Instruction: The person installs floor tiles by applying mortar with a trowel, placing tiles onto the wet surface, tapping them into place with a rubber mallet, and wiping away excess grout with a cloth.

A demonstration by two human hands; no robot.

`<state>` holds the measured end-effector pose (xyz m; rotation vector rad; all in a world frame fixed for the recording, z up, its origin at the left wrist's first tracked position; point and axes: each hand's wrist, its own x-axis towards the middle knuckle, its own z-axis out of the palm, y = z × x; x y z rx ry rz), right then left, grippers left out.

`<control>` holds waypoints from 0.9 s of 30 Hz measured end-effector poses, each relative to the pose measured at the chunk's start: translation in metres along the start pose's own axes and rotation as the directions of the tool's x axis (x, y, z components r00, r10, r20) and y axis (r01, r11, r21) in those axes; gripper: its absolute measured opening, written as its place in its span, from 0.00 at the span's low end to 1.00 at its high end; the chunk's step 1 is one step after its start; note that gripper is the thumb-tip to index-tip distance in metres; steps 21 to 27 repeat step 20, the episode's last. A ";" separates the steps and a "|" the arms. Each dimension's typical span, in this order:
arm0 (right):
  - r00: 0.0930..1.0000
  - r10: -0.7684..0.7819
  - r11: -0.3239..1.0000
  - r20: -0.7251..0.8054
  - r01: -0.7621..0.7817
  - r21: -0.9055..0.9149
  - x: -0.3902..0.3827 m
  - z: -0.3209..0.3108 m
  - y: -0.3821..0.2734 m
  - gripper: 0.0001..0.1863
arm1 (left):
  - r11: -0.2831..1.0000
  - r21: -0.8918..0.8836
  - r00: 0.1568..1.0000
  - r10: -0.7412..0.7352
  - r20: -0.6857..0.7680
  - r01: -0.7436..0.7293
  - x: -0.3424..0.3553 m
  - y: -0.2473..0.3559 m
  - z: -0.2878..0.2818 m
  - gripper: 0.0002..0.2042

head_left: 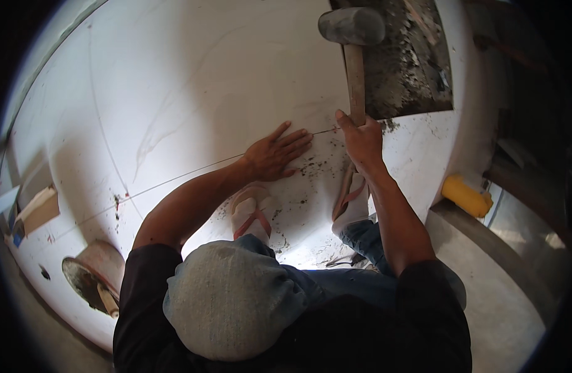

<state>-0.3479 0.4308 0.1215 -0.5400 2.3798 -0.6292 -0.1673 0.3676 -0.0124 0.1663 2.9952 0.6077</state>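
Note:
My left hand (278, 151) lies flat with fingers spread on a large pale floor tile (255, 74), beside the thin joint line that crosses the floor. My right hand (364, 142) is closed round the lower end of a wooden handle. It belongs to a rubber mallet (353, 26) with a dark, rounded head, which points away from me over the tile's right edge. Whether the mallet touches the tile, I cannot tell. Crumbs of grey mortar (311, 166) are scattered on the tile between my hands and feet.
An untiled patch of rough mortar (398, 68) lies at the far right. A bucket (106, 267) with a wooden-handled tool in it stands at the left, near a cardboard piece (40, 211). At the right, a yellow object (466, 196) sits by a grey ledge (485, 267).

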 end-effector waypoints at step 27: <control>0.932 0.246 0.893 -0.265 -0.112 0.436 0.023 -0.059 0.066 0.16 | 0.982 0.006 0.980 0.191 0.050 -0.191 0.130 -0.038 -0.028 0.32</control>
